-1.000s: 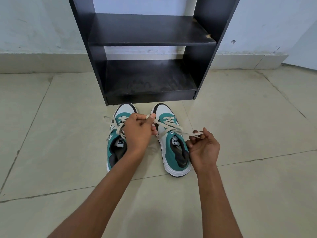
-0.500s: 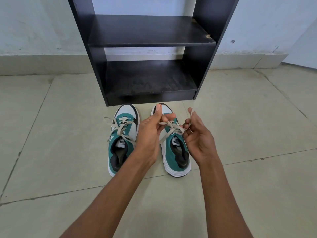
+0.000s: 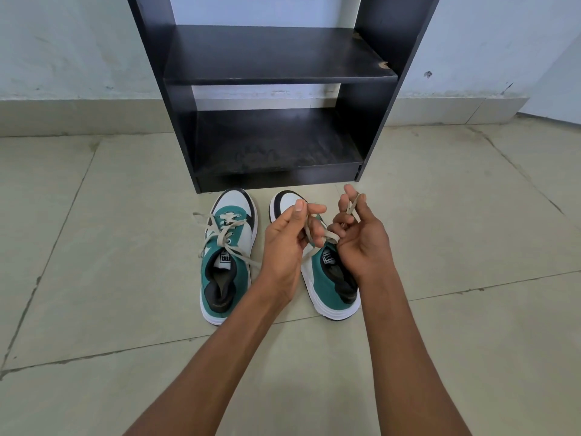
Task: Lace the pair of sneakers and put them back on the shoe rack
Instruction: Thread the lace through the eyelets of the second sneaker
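Observation:
Two white, teal and black sneakers stand side by side on the floor, toes toward the black shoe rack (image 3: pixel 180 121). The left sneaker (image 3: pixel 227 259) has loose beige laces trailing over its sides. Over the right sneaker (image 3: pixel 330 284), my left hand (image 3: pixel 287 243) pinches one end of its beige lace (image 3: pixel 317 242), and my right hand (image 3: pixel 361 234) holds the other end (image 3: pixel 352 204), which sticks up between the fingers. Both hands sit close together above the tongue and hide most of the lacing.
The rack has two dark shelves, the lower (image 3: pixel 276 146) just above the floor and the upper (image 3: pixel 270 55) with a chipped right front corner. It stands against a pale wall (image 3: pixel 63 42). Beige floor tiles (image 3: pixel 94 247) spread around the shoes.
My hands were spread apart pulling the right sneaker's lace taut; they have come together over that shoe, and the right hand has lifted its lace end upward.

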